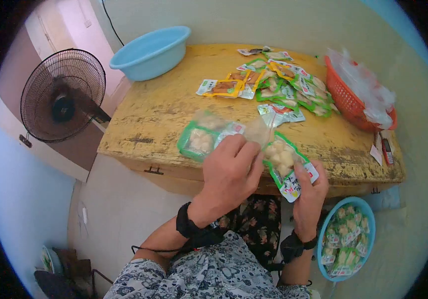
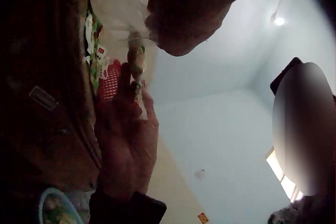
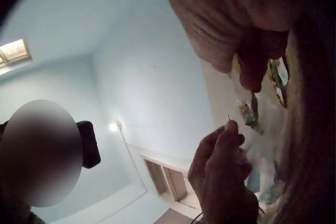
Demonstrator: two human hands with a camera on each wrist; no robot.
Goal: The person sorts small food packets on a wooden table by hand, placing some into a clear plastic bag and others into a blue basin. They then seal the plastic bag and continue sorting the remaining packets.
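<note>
In the head view my left hand [image 1: 231,172] pinches a clear plastic bag [image 1: 260,130] that lies over the table's front part. Green-edged packets [image 1: 199,141] of pale round food show through the bag at its left end. My right hand [image 1: 309,193] grips the lower right corner of another such food packet [image 1: 281,156], tilted beside the bag's right end. The right hand [image 2: 126,145] also appears in the left wrist view, below the near, dark left hand. From the right wrist, the left hand [image 3: 223,171] shows with thumb and finger together.
Loose green and yellow packets [image 1: 279,82] are heaped on the worn yellow table [image 1: 144,117]. A blue basin [image 1: 149,52] stands at the back left, a red basket [image 1: 346,92] of plastic bags at the right. Below right is a blue tub [image 1: 371,239] of packets; a fan [image 1: 62,99] stands left.
</note>
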